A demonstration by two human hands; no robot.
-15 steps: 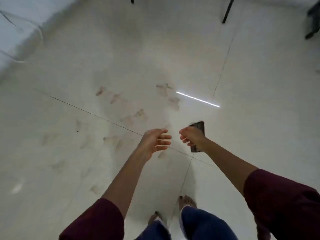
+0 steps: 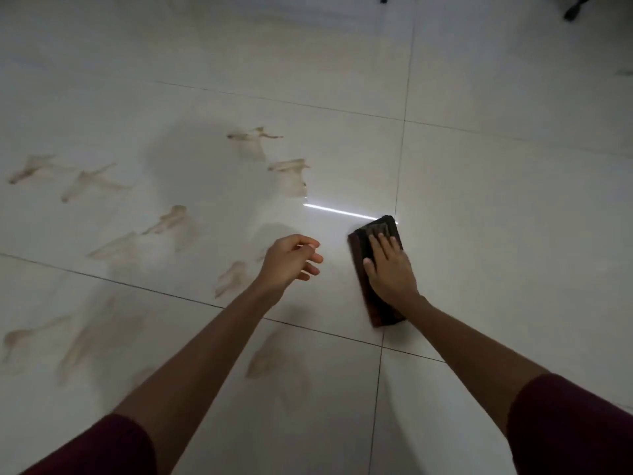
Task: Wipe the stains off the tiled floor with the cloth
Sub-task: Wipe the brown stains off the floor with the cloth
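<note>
on the tiled floor (image 2: 496,207), beside a grout line, the right hand (image 2: 388,269) presses flat on the dark cloth (image 2: 368,296).
half a second earlier the person stood over the floor with both hands raised and curled; now the view is close to the tiles and the right palm lies open on the folded cloth, fingers spread, so wiping looks ready to begin. the left hand (image 2: 291,262) hovers loosely curled, holding nothing, just left of the cloth. brown stains (image 2: 287,176) spread toward the floor's left edge, none yet under the cloth, all apparently unwiped. no containers are visible.
</note>
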